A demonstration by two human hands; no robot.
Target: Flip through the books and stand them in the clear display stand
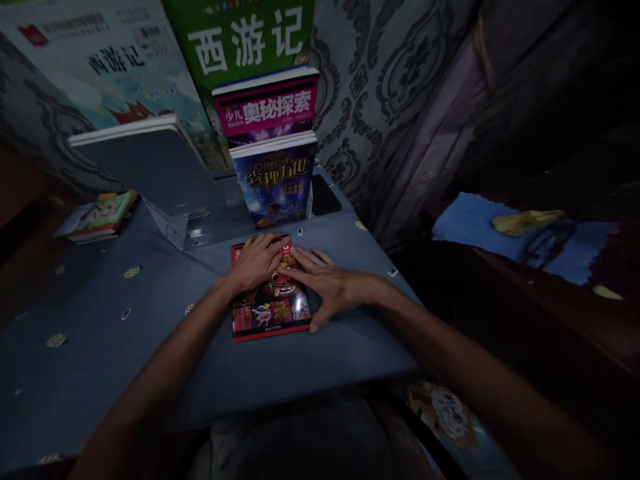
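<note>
A red and black book (273,312) with a glossy picture cover lies flat on the blue-grey tablecloth (165,353). Over its upper left part rests my left hand (257,259), palm down, fingers stretched out. My right hand (330,283) lies along the book's right side, with its thumb near the lower right corner and its fingers spread. The fingertips of both hands come close together over the cover. Parts of the cover are hidden beneath them. Just behind the hands stands a blue book (277,180) with a gold title.
A pink book (270,110) and a green book (245,40) stand behind. A clear stand (175,223) holds a grey-backed book (150,163). Small books (103,217) lie at left. A dark flat object (325,195) lies near the table's right edge. A blue cloth (475,223) lies farther right.
</note>
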